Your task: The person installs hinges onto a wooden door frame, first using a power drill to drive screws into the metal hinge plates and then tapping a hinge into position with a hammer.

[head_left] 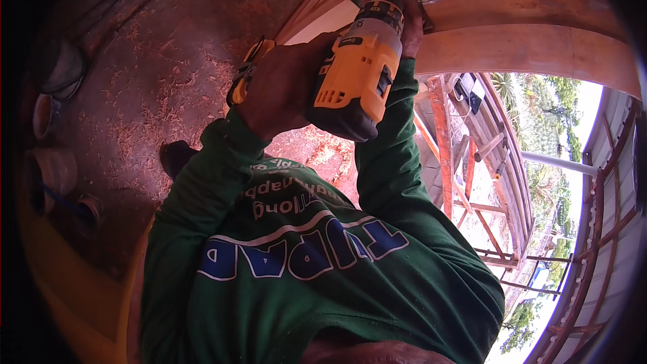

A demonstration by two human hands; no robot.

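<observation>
1. Left hand [283, 84] is wrapped round the handle of the yellow-black power drill [360, 61]; firm hold by the look of it.
2. Drill sits in front of the chest, chuck [383, 12] pointing up-frame, beside the curved wooden beam [519, 47].
3. Right hand [412, 30] is up by the chuck, fingers bent; can't tell what it grips, if anything. Bit contact unclear.
4. Step, my read: lining up or drilling at the wood.
5. Next move calls for a square bit, fingers clear, steady pressure.

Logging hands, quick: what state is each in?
Left hand: closed, holding the yellow drill.
Right hand: partly hidden behind the drill; open or closed cannot be told.
</observation>
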